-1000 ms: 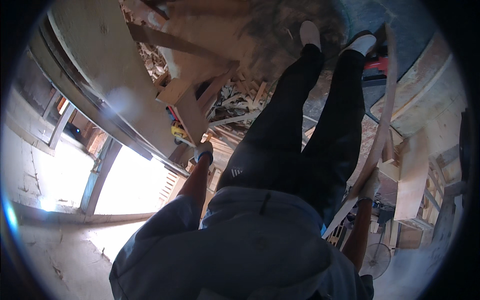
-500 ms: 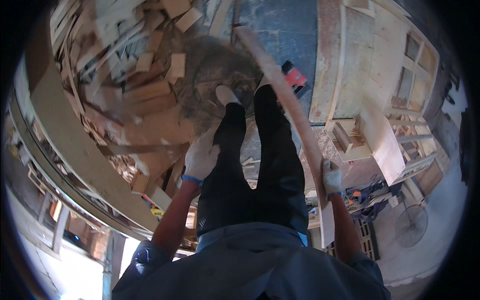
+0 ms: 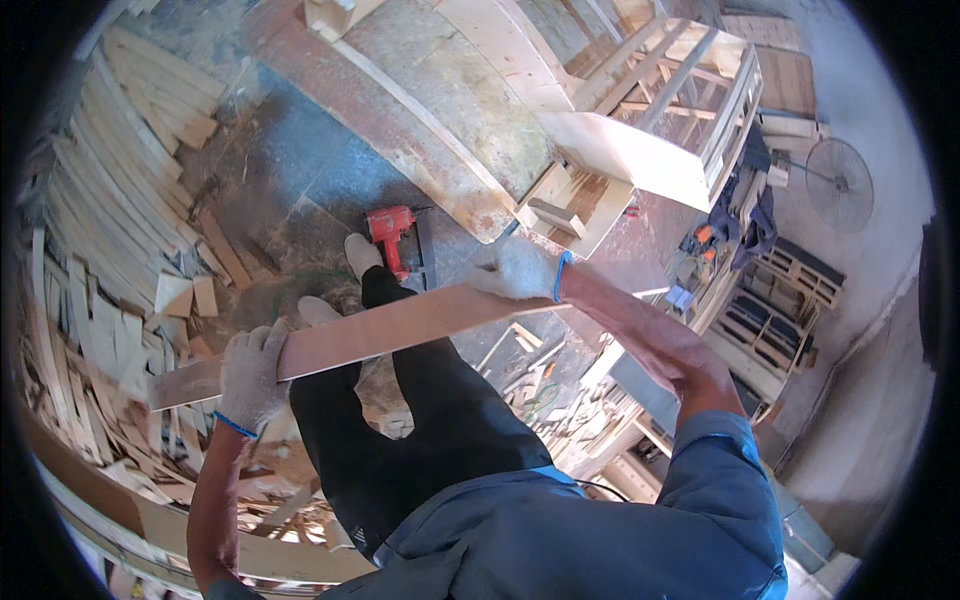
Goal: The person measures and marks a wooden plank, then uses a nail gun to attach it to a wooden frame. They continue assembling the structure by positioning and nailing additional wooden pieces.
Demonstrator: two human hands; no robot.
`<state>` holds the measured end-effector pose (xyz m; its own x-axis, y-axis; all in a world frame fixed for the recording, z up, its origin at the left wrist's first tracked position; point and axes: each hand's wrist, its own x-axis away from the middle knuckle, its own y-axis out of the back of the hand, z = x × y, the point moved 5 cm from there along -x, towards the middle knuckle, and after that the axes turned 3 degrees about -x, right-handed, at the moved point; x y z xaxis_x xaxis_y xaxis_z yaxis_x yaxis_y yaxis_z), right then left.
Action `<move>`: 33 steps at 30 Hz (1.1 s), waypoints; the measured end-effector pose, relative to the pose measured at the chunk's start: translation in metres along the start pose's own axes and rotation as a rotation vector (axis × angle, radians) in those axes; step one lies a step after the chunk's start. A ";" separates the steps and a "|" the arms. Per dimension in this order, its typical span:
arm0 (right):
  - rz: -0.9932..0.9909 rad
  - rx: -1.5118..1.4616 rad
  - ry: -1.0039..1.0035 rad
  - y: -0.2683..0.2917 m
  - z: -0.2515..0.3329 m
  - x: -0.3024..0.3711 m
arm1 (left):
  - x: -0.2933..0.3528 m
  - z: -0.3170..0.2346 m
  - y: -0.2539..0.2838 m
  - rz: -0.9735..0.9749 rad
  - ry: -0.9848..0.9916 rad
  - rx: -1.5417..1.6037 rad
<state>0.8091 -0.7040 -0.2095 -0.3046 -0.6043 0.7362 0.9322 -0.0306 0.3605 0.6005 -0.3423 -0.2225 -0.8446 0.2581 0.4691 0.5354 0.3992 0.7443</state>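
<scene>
A long, narrow wooden board lies slantwise across the front of my legs, its right end higher in the picture. My left hand, in a white work glove with a blue cuff, is closed over the board near its left end. Toward the other end my right hand, gloved the same way, grips the board from above; the fingers of this hand are partly blurred. Beyond the board, by my foot, a red nail gun rests on the floor.
Long wood strips and offcuts pile up on the left. Ahead stands a low worktable with a small wooden box frame at its corner. A slatted wooden frame lies beyond. A round fan stands at the far right.
My left hand, free before, now holds the board too. The board has swung from lengthwise at my right side to crosswise before me. My view has turned to the right.
</scene>
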 end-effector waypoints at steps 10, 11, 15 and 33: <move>-0.928 -0.625 -0.317 0.020 -0.028 -0.023 | -0.025 0.117 -0.036 0.099 0.279 0.392; -0.810 -0.744 -0.408 -0.021 -0.060 -0.035 | -0.018 0.138 -0.059 0.145 0.343 0.447; -0.438 -0.527 -0.657 -0.198 -0.156 -0.105 | -0.001 0.185 -0.086 0.304 0.588 0.581; -0.334 -0.544 -1.021 -0.358 -0.266 -0.311 | 0.043 0.224 -0.080 0.347 0.922 0.731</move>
<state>0.6218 -0.7169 -0.7203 -0.3318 0.3988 0.8549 0.6636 -0.5455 0.5120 0.5224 -0.1662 -0.3679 -0.1846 -0.1517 0.9710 0.3589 0.9094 0.2103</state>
